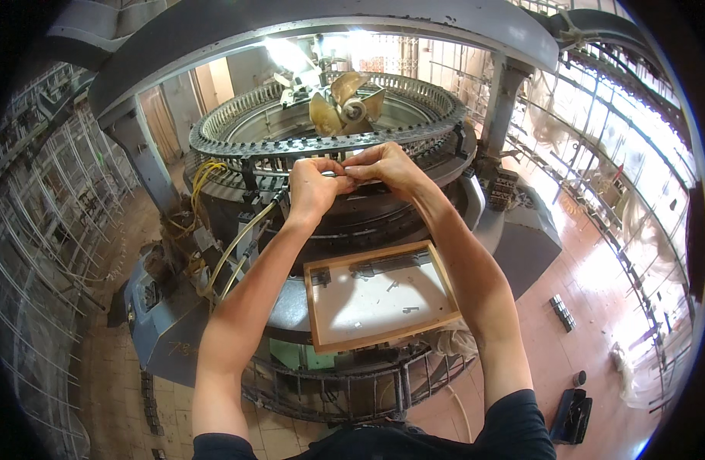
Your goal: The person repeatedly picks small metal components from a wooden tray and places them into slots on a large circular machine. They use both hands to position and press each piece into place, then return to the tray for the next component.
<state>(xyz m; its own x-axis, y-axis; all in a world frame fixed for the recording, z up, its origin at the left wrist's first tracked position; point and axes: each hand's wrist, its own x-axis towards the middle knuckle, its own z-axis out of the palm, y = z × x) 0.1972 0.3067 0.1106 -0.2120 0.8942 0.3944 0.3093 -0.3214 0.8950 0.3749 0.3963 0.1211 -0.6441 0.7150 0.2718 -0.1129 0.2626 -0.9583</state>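
Both arms reach forward to the front of a circular knitting machine (291, 142), just under its ring. My left hand (314, 186) is closed in a pinch; a small bright metal piece (328, 174) shows at its fingers, too small to name. Beside it, my right hand (387, 170) is pinched too, its fingertips meeting those of the left. What lies between the right fingertips is hidden. Below the hands, a wooden-framed tray (352, 310) with a white bottom rests on the machine, holding several small dark metal parts (391, 268).
A fan (348, 107) with yellowish blades sits inside the ring. Yellow tubes (237, 245) run along the left side. Machine legs (141, 157) stand on both sides. Dark metal blocks (562, 313) and a black bin-like container (572, 416) lie on the tiled floor at right.
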